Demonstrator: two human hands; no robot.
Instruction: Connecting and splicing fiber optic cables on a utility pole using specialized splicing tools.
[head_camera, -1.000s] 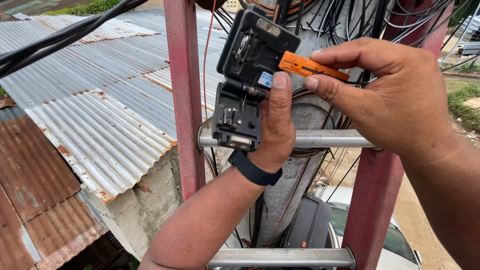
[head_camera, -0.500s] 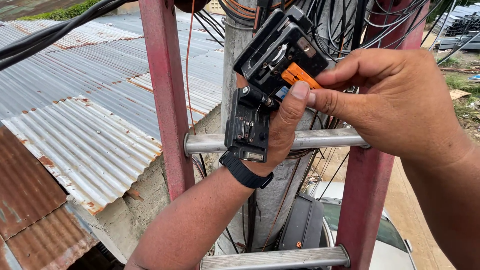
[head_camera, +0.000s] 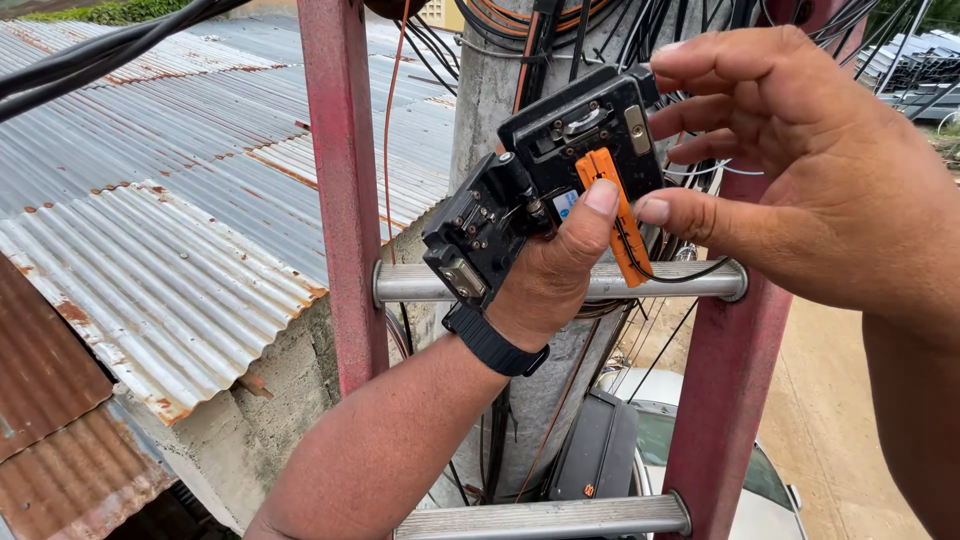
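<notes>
My left hand (head_camera: 555, 275) grips a black hinged tool (head_camera: 540, 185), its thumb pressed beside an orange strip (head_camera: 615, 215) that lies across the tool's upper block. My right hand (head_camera: 820, 170) pinches the orange strip's lower part between thumb and forefinger, with the other fingers around the tool's top right corner. A thin black cable (head_camera: 680, 272) trails down from the orange strip over the ladder rung. A black band sits on my left wrist.
A red ladder (head_camera: 345, 200) with silver rungs (head_camera: 410, 283) leans against a grey concrete pole (head_camera: 545, 390) hung with many black cables (head_camera: 600, 25). Rusty corrugated metal roofs (head_camera: 150, 230) spread to the left. Below, a car (head_camera: 760, 480) stands on a dirt road.
The tool has tilted and moved up and right. The orange strip swung from pointing sideways to hanging downward, and my right hand rose to the tool's upper right corner.
</notes>
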